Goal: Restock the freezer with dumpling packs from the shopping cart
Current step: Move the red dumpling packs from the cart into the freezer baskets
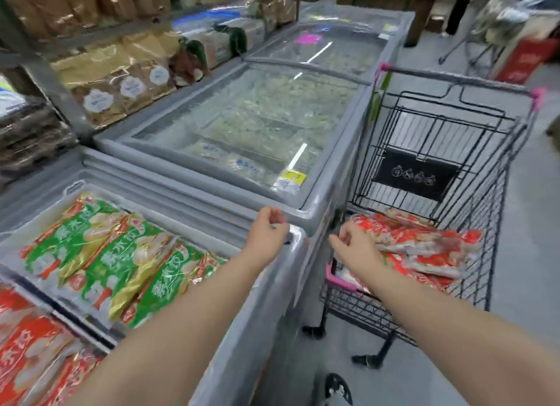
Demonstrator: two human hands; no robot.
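Red dumpling packs (424, 242) lie piled in the black wire shopping cart (485, 175) at the right. My right hand (353, 242) hovers over the near edge of that pile with fingers loosely curled, holding nothing. My left hand (268, 228) hangs over the far right corner of the open grey freezer (248, 314), fingers loosely curled and empty. Inside that freezer lie green dumpling packs (121, 263) in a row and red dumpling packs (33, 354) at the lower left.
A second freezer (330, 205) with shut glass lids stands behind the open one, right against the cart. Shelves of bagged goods (121, 81) run along the left. Another cart (491, 27) and a red box (524, 60) stand on the grey floor at the far right.
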